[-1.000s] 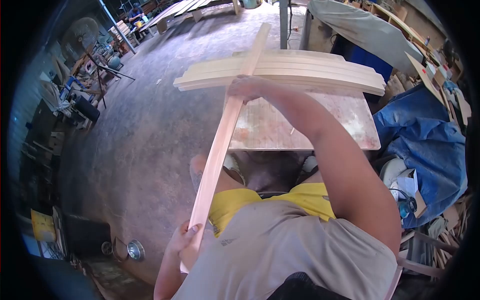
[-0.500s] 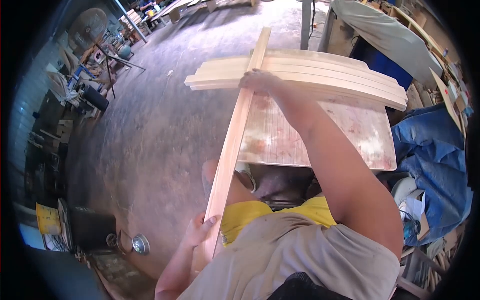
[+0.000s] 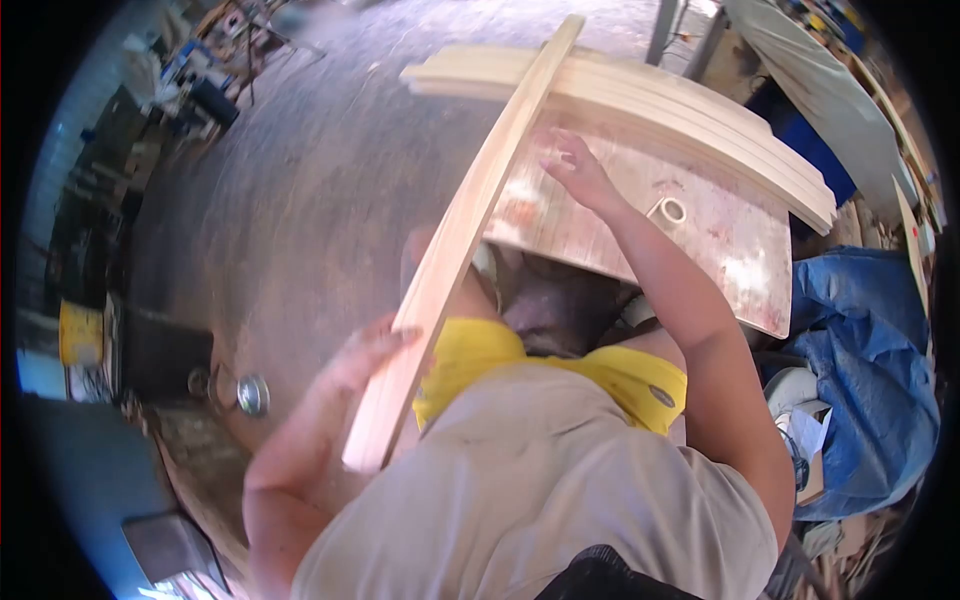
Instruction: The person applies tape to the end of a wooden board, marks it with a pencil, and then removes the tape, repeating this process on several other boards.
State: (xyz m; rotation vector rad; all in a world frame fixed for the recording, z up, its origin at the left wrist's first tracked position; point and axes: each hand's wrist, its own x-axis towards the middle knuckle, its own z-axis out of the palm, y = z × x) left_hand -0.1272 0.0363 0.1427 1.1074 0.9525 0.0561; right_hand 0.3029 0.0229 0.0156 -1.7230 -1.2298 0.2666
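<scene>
A long pale wooden plank slants from near my lap up across the work table. My left hand grips its near end from the left side, with the fingers over the edge. The plank's far end rests on a stack of wooden boards at the table's back. My right hand is off the plank, just to its right above the tabletop, fingers apart and slightly curled, with nothing in it. Right of that hand, a ring like a tape roll lies on the table.
The worn work table stands before my knees. A blue tarp covers things on the right, beside a pale cloth. At left are a yellow bucket, a dark box and a round metal object on the floor.
My right hand has let go of the plank and moved right and toward me. The plank has slid slightly, its near end now showing. The view has tilted down, and the ring has come into sight.
</scene>
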